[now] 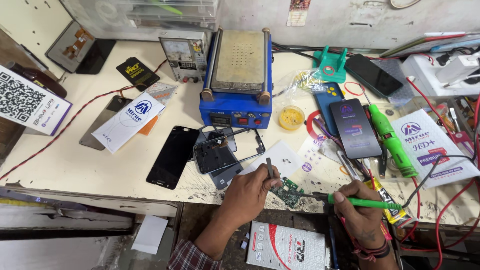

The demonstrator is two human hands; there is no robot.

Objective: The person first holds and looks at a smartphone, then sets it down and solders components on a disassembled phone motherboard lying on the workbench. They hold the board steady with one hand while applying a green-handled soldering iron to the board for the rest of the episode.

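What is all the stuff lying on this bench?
circuit board: one, green, front edge, between the hands
soldering iron: one, green handle, in right hand
tweezers: one, grey, in left hand
hot plate: one, blue, back centre
meter box: one, grey, left of hot plate
paste tin: one, yellow, right of hot plate
phone frame: one, black, centre
screen: one, black, left of frame
phone: one, dark, right
left hand: one, by board
right hand: one, gripping iron

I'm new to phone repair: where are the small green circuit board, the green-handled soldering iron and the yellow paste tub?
small green circuit board (288, 192), head view, board middle
green-handled soldering iron (367, 203), head view, handle
yellow paste tub (291, 117), head view, paste surface
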